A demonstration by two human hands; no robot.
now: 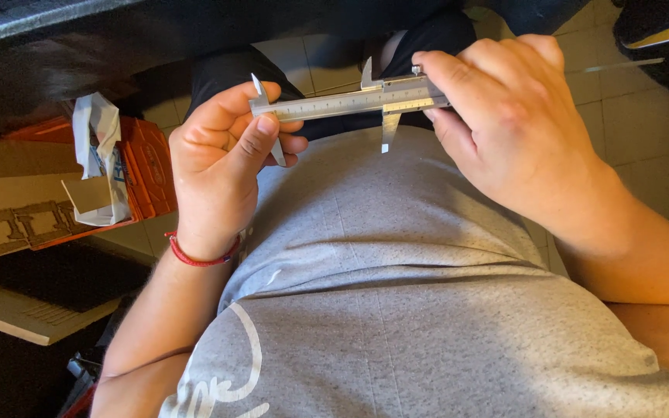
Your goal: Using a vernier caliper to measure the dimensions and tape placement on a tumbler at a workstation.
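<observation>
I hold a steel vernier caliper (350,101) level in front of my grey shirt. My left hand (222,159) grips its fixed-jaw end, thumb lying along the jaw. My right hand (505,124) closes over the sliding part and the beam's right end. The sliding jaw hangs down well apart from the fixed jaw, with nothing between them. A red cord bracelet (195,255) circles my left wrist.
An orange crate (149,166) with crumpled white paper (98,155) and cardboard (9,193) sits at the left. A dark surface edge (79,23) runs across the top. Pale floor tiles (644,131) show at the right, near a black object (663,39).
</observation>
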